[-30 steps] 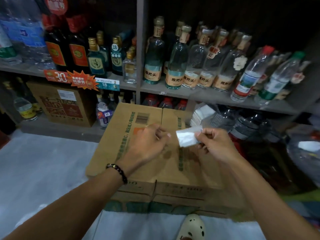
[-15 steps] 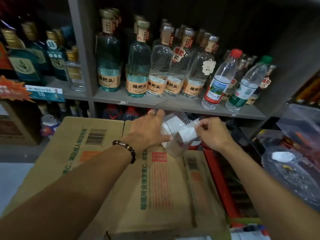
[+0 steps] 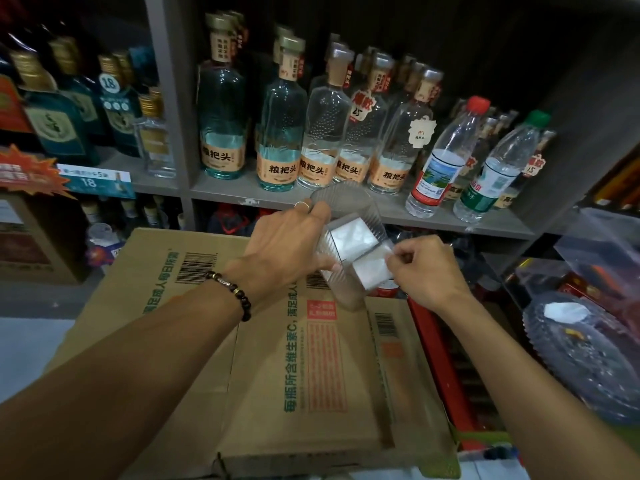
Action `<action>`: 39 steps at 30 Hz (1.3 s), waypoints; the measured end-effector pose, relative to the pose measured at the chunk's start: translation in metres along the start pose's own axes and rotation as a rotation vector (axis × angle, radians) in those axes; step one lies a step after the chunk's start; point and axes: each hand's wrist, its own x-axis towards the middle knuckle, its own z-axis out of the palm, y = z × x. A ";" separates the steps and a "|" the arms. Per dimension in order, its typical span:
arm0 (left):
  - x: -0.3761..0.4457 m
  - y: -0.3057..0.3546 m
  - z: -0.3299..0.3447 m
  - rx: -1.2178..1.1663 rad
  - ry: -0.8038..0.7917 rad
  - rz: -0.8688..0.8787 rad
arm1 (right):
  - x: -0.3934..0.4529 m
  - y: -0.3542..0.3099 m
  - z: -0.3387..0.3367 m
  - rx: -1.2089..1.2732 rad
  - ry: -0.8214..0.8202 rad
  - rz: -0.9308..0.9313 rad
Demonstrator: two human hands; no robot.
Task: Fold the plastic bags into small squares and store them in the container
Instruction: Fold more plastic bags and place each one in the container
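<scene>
Head view, only view: left hand [image 3: 287, 244] grips the clear ribbed container [image 3: 346, 258] from its left side, thumb low on the near wall, fingers wrapped over the far side; ring on one finger, bead bracelet [image 3: 230, 292] on the wrist. Container is tilted with its opening toward the camera and held above the far right corner of the cardboard box [image 3: 294, 358]; can't tell whether its base touches the box.

A folded white bag square [image 3: 353, 235] already sits inside the container, against the back wall.

Right hand [image 3: 429, 268] pinches a second folded bag [image 3: 372, 268] between thumb and fingertips, the other fingers curled. This bag is at the container's mouth, lower right part of the opening, partly inside; how deep it goes is unclear through the clear wall.

The two hands are close, either side of the container, not touching each other.

Cardboard box lies flat with green print, barcodes and an orange label, filling the lower centre. Behind it, a grey shelf [image 3: 346, 202] carries a row of clear and teal liquor bottles [image 3: 280, 126] with tan labels, then two plastic water bottles [image 3: 443, 157] towards the shelf's right end, one red cap, one green. Dark blue bottles [image 3: 62, 109] on the left shelf section with price tags on the edge.

Far right: a clear patterned dish [image 3: 588, 362] with a white crumpled piece [image 3: 566, 311] lying in it.
</scene>
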 end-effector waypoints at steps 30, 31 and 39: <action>-0.013 0.010 -0.104 0.240 0.131 0.268 | -0.058 -0.031 -0.045 -0.584 -0.172 -0.595; -0.013 0.011 -0.104 0.222 0.132 0.271 | -0.056 -0.031 -0.044 -0.598 -0.192 -0.590; -0.008 0.003 -0.067 0.157 0.063 0.110 | -0.048 -0.019 -0.024 -0.547 -0.171 -0.567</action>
